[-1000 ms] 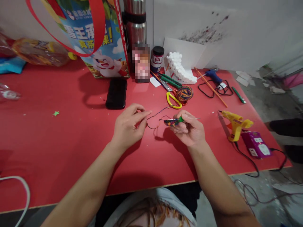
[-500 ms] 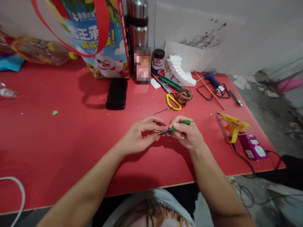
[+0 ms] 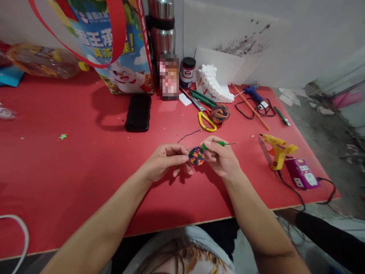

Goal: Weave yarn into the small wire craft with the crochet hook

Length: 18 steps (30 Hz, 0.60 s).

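Between my hands is a small round crocheted piece [image 3: 196,156] in purple, orange, green and yellow, its flat face turned up. My left hand [image 3: 168,161] pinches its left edge between thumb and fingers. My right hand [image 3: 221,156] is closed on a green-handled crochet hook [image 3: 220,144] and rests against the piece's right side. One thin metal end of the hook points right. A dark yarn strand [image 3: 189,134] runs from near the piece toward the multicoloured yarn ball [image 3: 219,113] beyond my hands.
Yellow-handled scissors [image 3: 205,121] lie beside the yarn. A black case [image 3: 138,113] is behind my left hand. A yellow glue gun [image 3: 278,150] and purple box [image 3: 302,174] stand at the right; a gift bag [image 3: 125,57], steel flask [image 3: 163,38] and jar [image 3: 187,72] are at the back.
The crocheted piece has turned so its round face shows. My left fingers have closed on its edge, and the hook has shifted slightly left. A dark-clad limb has come further in at lower right.
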Motion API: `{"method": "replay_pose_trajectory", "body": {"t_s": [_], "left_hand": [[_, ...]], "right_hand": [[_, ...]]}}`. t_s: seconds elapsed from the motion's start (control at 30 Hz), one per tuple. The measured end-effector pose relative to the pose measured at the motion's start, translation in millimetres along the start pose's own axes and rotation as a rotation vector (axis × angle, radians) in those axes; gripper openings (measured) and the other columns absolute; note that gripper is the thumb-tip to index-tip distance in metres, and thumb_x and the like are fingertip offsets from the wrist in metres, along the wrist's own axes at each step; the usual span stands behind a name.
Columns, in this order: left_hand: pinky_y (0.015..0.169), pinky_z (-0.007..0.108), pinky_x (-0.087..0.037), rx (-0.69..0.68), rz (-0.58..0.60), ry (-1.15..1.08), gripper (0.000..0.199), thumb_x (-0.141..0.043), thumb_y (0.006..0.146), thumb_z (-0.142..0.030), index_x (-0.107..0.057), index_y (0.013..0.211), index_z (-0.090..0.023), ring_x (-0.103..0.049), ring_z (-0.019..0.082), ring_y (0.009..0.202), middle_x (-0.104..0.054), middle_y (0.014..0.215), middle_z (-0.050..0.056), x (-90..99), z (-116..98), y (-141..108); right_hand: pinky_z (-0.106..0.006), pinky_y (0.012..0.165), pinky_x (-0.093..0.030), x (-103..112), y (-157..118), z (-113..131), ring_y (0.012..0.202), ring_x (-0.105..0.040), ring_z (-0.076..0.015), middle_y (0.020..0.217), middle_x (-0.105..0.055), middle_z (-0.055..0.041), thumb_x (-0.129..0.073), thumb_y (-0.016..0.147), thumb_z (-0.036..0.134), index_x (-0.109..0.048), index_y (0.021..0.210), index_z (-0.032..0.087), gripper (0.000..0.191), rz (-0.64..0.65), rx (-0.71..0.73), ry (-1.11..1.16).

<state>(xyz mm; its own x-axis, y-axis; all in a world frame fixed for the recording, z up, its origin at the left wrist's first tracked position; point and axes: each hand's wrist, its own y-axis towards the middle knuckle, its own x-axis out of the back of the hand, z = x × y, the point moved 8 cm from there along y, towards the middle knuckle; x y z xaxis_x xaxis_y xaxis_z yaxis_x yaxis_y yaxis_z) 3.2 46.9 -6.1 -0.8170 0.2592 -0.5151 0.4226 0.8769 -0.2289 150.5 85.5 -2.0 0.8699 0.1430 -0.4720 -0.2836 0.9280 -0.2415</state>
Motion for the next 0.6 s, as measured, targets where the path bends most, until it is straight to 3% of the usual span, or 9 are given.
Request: {"method": "replay_pose_trajectory", "body": {"t_s": [0.1,0.23,0.37,0.5,0.6], "left_hand": [[0.032,0.016,-0.035,0.069,0.019,-0.110,0.030,-0.091,0.075,-0.034,-0.069,0.084,-0.016,-0.072,0.020,0.048,-0.073,0.062,0.006,-0.7,2.9,1.7],[0.036,0.016,-0.040,0.097,0.028,-0.090,0.031,-0.089,0.079,-0.037,-0.067,0.082,-0.016,-0.064,0.013,0.040,-0.077,0.066,0.010,-1.1,4.2,2.5],[0.039,0.018,-0.044,0.091,0.060,-0.047,0.032,-0.089,0.080,-0.042,-0.074,0.088,-0.015,-0.060,0.011,0.040,-0.075,0.063,0.007,-3.0,5.0,2.9],[0.040,0.019,-0.042,0.071,0.088,0.084,0.041,-0.081,0.087,-0.053,-0.081,0.091,-0.013,-0.053,0.010,0.040,-0.067,0.055,0.004,-3.4,4.0,1.3],[0.043,0.018,-0.040,0.032,0.023,0.223,0.043,-0.075,0.092,-0.056,-0.083,0.090,-0.013,-0.048,0.008,0.039,-0.060,0.047,0.002,2.1,1.9,0.5]], "right_hand": [[-0.019,0.043,-0.021,-0.9,0.6,-4.6,0.042,-0.032,-0.0029,0.049,-0.055,0.0052,-0.089,0.072,0.030,-0.071,0.069,0.016,0.023,-0.010,-0.005,0.005],[-0.019,0.043,-0.022,-2.1,0.1,-5.6,0.043,-0.033,-0.0035,0.049,-0.055,0.0049,-0.090,0.071,0.030,-0.070,0.069,0.016,0.024,-0.016,-0.001,0.019],[-0.020,0.043,-0.023,-1.2,-1.0,-2.0,0.044,-0.035,-0.0046,0.049,-0.057,0.0044,-0.090,0.070,0.032,-0.071,0.070,0.017,0.025,-0.033,0.035,-0.010],[-0.021,0.044,-0.025,-3.1,-1.8,-2.3,0.045,-0.039,-0.0059,0.049,-0.058,0.0037,-0.090,0.070,0.032,-0.072,0.069,0.017,0.024,-0.035,0.038,-0.046],[-0.022,0.045,-0.025,-3.0,-2.8,-0.7,0.045,-0.041,-0.0064,0.050,-0.058,0.0035,-0.090,0.071,0.031,-0.072,0.070,0.017,0.023,-0.053,0.071,-0.059]]}}
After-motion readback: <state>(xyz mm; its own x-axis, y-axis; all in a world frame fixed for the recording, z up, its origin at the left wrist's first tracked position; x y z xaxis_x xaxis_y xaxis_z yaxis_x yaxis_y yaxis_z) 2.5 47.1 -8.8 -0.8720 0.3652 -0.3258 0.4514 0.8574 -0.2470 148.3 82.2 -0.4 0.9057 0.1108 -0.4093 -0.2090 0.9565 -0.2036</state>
